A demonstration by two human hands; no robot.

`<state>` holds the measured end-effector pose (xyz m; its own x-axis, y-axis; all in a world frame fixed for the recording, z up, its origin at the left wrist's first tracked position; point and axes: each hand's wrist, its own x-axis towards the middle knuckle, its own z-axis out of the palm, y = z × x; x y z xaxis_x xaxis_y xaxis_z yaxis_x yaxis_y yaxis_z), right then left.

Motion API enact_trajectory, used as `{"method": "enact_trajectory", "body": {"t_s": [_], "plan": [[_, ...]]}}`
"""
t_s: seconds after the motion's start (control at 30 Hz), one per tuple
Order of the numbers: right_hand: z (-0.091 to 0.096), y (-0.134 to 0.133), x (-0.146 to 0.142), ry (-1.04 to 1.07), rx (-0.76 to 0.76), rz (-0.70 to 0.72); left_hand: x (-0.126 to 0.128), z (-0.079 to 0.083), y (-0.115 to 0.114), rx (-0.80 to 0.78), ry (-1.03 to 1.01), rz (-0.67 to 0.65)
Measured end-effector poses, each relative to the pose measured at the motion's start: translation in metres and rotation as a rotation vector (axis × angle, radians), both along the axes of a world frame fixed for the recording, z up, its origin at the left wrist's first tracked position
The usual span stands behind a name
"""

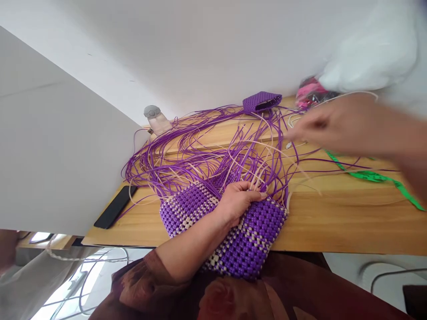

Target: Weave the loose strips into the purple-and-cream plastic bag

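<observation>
A half-woven bag [265,224] of purple and cream plastic strips rests against my lap and the table's front edge. Long loose purple and cream strands [196,166] fan out from its upper rim across the table. My left hand [236,200] pinches the rim near the bag's middle, its thumb by the base of several cream strands. Out to the right, above the table, my right hand [343,124] is smeared by motion. Its fingers look pinched together, and I cannot make out what is between them.
On the wooden table [333,222] lie a black phone [115,206], a green tape measure [373,177] and a white cable [293,119]. A small purple woven piece [262,101], a grey-capped container [156,120] and a pink bundle in plastic [310,92] stand near the wall.
</observation>
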<state>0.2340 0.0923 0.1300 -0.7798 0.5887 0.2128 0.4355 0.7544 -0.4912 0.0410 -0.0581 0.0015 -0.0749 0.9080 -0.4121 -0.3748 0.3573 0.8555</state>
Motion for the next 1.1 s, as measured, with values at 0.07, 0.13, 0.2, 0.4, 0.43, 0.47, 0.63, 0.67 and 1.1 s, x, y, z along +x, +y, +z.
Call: {"method": "enact_trajectory", "body": {"t_s": [0.07, 0.13, 0.2, 0.4, 0.43, 0.47, 0.63, 0.67, 1.1], "plan": [[-0.025, -0.028, -0.029, -0.275, -0.066, 0.127, 0.000, 0.002, -0.001, 0.008, -0.002, 0.003], [-0.043, -0.048, -0.051, -0.294, -0.111, 0.156, 0.000, 0.002, -0.001, 0.010, 0.005, 0.000], [-0.051, -0.058, -0.063, -0.250, -0.092, 0.187, 0.000, 0.002, -0.002, 0.039, 0.006, -0.014], [-0.066, -0.056, -0.074, -0.097, 0.020, 0.371, 0.000, -0.002, -0.005, 0.220, -0.029, -0.021], [-0.071, -0.054, -0.075, -0.077, 0.005, 0.375, -0.001, -0.001, -0.005, 0.215, -0.050, -0.029], [-0.075, -0.053, -0.076, -0.059, -0.009, 0.372, -0.002, -0.001, -0.006, 0.206, -0.075, -0.038], [-0.082, -0.046, -0.077, 0.008, -0.011, 0.362, -0.009, -0.001, -0.005, 0.160, -0.149, -0.011], [-0.080, -0.045, -0.078, 0.009, -0.004, 0.368, -0.010, -0.001, -0.004, 0.150, -0.159, -0.001], [-0.067, -0.055, -0.093, -0.127, 0.016, 0.288, -0.002, -0.003, -0.005, 0.111, -0.202, 0.159]]}}
